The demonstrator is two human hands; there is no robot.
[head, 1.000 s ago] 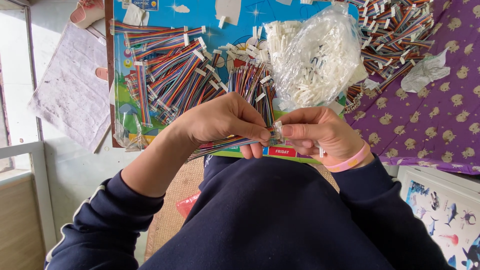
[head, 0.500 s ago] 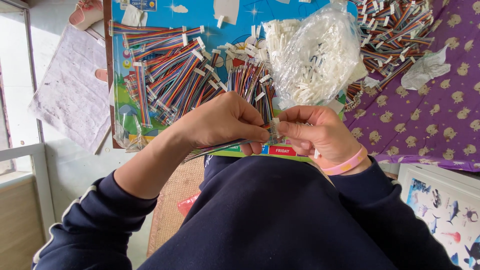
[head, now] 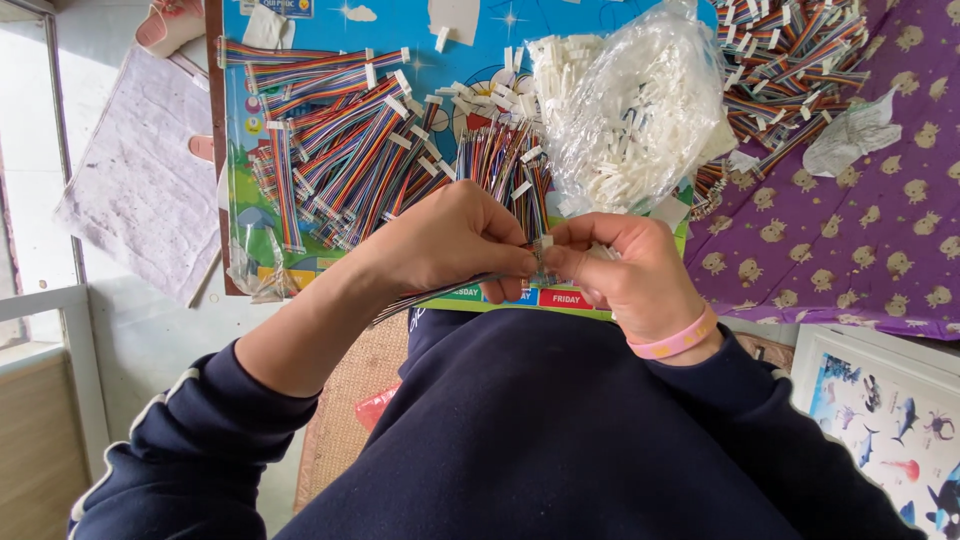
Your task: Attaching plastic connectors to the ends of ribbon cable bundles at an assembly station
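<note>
A flat multicoloured ribbon cable with a small white plastic connector at its end (head: 470, 285) is pinched between the thumb and fingers of the left hand (head: 455, 240), which is closed around it just above the person's dark navy sweatshirt (head: 540, 440); the cable's free length is seen trailing out toward 8 o'clock beneath that hand. The connector end is met by the fingertips of the right hand (head: 625, 270), which are clenched on it at the spot where the two hands touch, near the middle of the view. A pink rubber wristband (head: 675, 343) is worn on the right wrist. At 12 o'clock from the hands, a loose bundle of similar rainbow-striped cables (head: 500, 165) is laid on a blue cartoon-printed board (head: 400, 30) that serves as the surface, and a larger heap of the same cables (head: 330, 150) is spread at 10 o'clock. A clear plastic bag filled with small white connector housings (head: 635, 110) is placed at 1 o'clock, touching the cable bundle beside it. Further cables (head: 790, 70) are piled at 2 o'clock on a purple cloth with a pale animal print (head: 850, 240). A grey paper sheet (head: 135, 190) is lying at 9 o'clock, off the board.
</note>
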